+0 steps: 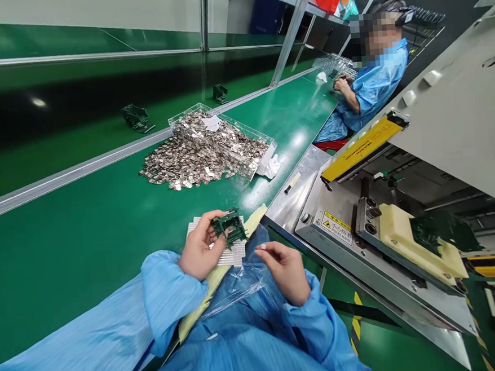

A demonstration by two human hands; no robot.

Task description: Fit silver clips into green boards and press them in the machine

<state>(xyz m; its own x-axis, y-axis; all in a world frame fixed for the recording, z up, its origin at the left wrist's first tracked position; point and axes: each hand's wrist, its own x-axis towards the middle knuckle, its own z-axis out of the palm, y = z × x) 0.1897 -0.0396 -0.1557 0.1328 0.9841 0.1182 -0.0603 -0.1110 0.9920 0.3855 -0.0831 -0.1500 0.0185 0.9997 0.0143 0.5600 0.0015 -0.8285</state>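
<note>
My left hand (203, 248) is closed on a dark green plastic frame (233, 226) with an open middle, gripping its left side between thumb and fingers. Beneath it lies a stack of pale ribbed strips (234, 257) at the table's edge. My right hand (285, 267) sits to the right, apart from the frame, thumb and forefinger pinched together. A tiny light bit may be at those fingertips, too small to name. A clear plastic sheet (238, 290) and a strip of yellow material (205, 301) lie between my arms.
Small metal pieces (186, 161) are heaped on the green table, spilling from a clear tray (265, 139). Two more green frames (136, 118) lie beyond the metal rail. At right stands a machine with a cream fixture (397, 231) and yellow bar (363, 146). A co-worker (376, 86) sits farther back.
</note>
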